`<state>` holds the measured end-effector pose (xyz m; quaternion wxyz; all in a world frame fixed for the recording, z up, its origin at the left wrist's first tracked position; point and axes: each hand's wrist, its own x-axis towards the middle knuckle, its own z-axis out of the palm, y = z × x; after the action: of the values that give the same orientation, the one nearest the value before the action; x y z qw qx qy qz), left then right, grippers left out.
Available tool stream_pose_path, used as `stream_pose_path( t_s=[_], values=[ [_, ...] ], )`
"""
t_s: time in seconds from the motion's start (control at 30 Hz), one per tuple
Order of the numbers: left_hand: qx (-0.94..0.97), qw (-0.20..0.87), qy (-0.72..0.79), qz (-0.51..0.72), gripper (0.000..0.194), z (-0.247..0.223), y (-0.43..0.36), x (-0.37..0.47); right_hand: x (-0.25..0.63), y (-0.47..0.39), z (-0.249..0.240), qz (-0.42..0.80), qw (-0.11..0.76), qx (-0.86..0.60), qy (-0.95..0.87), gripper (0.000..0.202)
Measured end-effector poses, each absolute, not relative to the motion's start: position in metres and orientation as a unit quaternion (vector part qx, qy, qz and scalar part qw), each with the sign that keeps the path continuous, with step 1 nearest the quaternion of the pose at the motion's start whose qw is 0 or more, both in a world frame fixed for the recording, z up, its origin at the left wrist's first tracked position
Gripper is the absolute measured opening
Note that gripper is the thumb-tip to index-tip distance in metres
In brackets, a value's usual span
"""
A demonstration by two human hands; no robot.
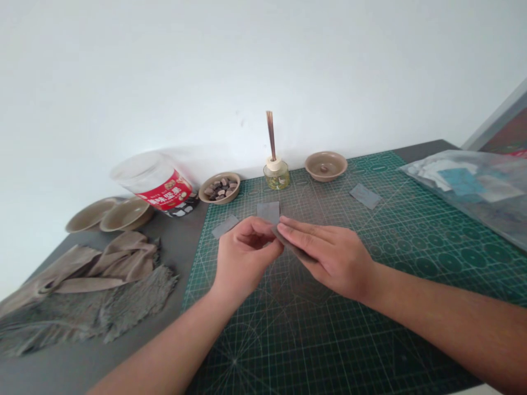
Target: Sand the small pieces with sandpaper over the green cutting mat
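Above the green cutting mat (263, 329), my two hands meet. My right hand (337, 255) is closed, its fingers lying flat along a folded grey piece that looks like sandpaper (298, 251). With thumb and forefinger pinched together, my left hand (247, 255) touches the near end of that piece. Whatever small thing may sit in the pinch is hidden by the fingers. Behind the hands lie two grey sandpaper-like squares (268, 211), and another grey rectangle (365, 196) rests farther right.
At the back stand a bowl of small brown and dark pieces (220, 189), a reed diffuser (276, 171) and a bowl with one small piece (326, 165). To the left are a tilted plastic tub (164, 192), two bowls (123, 215) and a crumpled cloth (102, 280). A plastic bag (473, 186) lies right.
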<state>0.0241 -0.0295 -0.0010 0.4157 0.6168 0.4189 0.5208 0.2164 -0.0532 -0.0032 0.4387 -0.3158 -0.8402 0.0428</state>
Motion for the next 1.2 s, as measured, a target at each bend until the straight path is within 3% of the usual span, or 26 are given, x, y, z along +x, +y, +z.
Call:
stream_pose_path(
  t_s=[0.23,0.37,0.53,0.63,0.73,0.87,1.2],
  values=[
    [0.588,0.425,0.425,0.541,0.021,0.002,-0.027,0.025,0.222,-0.038,-0.004,0.119,0.417,-0.449,-0.781,0.037],
    [0.600,0.428,0.399,0.545,0.020,0.003,-0.025,0.023,0.224,-0.032,-0.001,0.211,0.456,-0.514,-0.696,0.016],
    [0.611,0.423,0.399,0.537,0.022,-0.001,-0.021,0.020,0.227,-0.029,-0.004,0.480,0.462,-0.452,-0.593,0.012],
    [0.590,0.448,0.393,0.544,0.024,-0.003,-0.018,0.019,0.228,-0.031,-0.005,0.592,0.396,-0.410,-0.569,0.016],
    [0.569,0.484,0.376,0.548,0.028,-0.002,-0.016,0.018,0.231,-0.031,-0.005,0.559,0.327,-0.420,-0.636,0.023],
    [0.575,0.486,0.386,0.533,0.029,-0.002,-0.014,0.016,0.236,-0.028,-0.004,0.442,0.338,-0.455,-0.695,0.026],
    [0.611,0.507,0.348,0.498,0.029,-0.005,-0.014,0.015,0.237,-0.032,-0.003,0.385,0.221,-0.440,-0.780,0.028]
  ],
)
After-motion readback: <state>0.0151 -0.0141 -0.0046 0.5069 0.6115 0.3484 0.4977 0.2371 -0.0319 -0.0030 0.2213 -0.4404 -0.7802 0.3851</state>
